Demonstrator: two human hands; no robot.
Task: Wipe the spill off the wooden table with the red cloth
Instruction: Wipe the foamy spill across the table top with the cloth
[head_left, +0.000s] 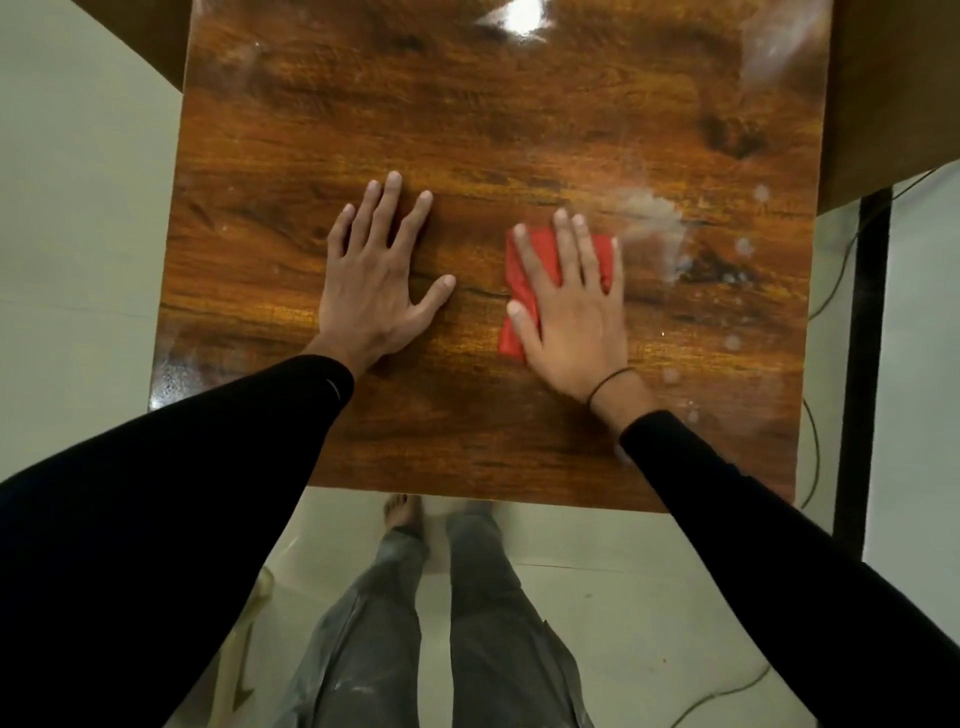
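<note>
So the right hand (569, 306) is lying flat on the red cloth (519, 291), fingers straight and spread, pressing it onto the wooden table (467, 130) rather than gripping it. The cloth is folded into a small pad, and only its left edge and a bit between the fingers show. The left hand (379, 270) is flat on the bare wood well off to the other side, fingers splayed, holding nothing, probably just bracing.

The spill (654, 223) is the whitish smear just past the right fingertips, on the little-finger side. Smaller droplets (745, 247) are scattered further out that way and back down beside the right wrist toward the table's edge.

What I'd worry about:

- With a flat palm and no grip, the cloth could slide out from under the hand on that glossy top, or bunch up so the fingers drag through the wet.
- A small folded pad might just push the liquid around and leave streaks instead of soaking it up.
- The droplets sit close to the edge beyond the right hand, so a sweep outward could shove liquid over the side, where a cable (826, 306) lies on the floor.
- The stray drops near the wrist are easy to miss, and the sleeve (727, 499) could drag through them.
</note>
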